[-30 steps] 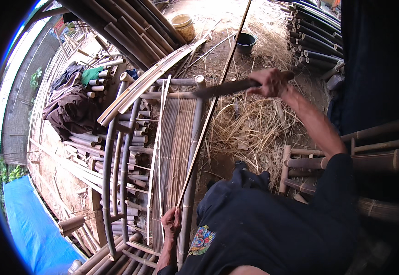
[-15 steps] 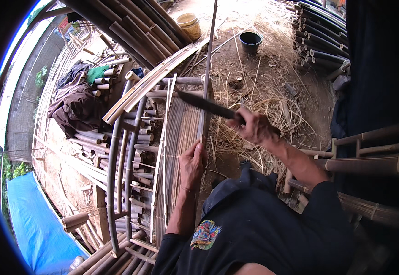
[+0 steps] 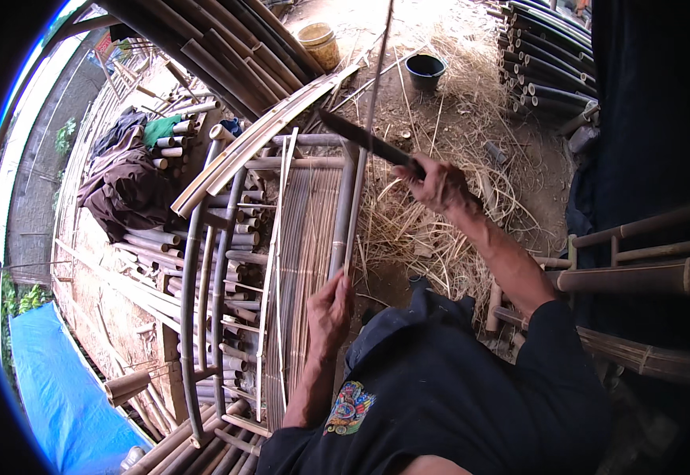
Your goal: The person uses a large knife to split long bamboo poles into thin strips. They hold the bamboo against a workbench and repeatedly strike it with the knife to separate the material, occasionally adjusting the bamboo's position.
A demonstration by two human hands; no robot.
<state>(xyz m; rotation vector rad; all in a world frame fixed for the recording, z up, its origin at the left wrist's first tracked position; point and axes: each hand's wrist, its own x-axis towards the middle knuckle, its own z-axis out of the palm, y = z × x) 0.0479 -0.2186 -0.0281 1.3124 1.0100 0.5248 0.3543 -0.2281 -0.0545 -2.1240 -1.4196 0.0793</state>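
Note:
Pinched in my left hand (image 3: 331, 307) is the near end of a long, thin bamboo strip (image 3: 358, 202), which slants up and away past the top edge. My right hand (image 3: 440, 184) grips the handle of a large knife with a long dark blade (image 3: 354, 134). The blade crosses the strip well beyond my left hand and looks to be against it. Under and left of the strip stands a bamboo bench with a slatted seat (image 3: 309, 210); my left hand is over its near right side.
Pale shavings (image 3: 448, 229) litter the ground to the right. A black bucket (image 3: 425, 73) and a yellowish bucket (image 3: 319, 46) stand farther off. Split bamboo lengths (image 3: 262, 142) lie across the bench's far left corner. Stacked poles (image 3: 551, 71) rise at far right; a blue tarp (image 3: 64, 388) lies left.
My right hand and the knife have moved farther away along the strip. My left hand has drawn back toward my body, still holding the strip's near end.

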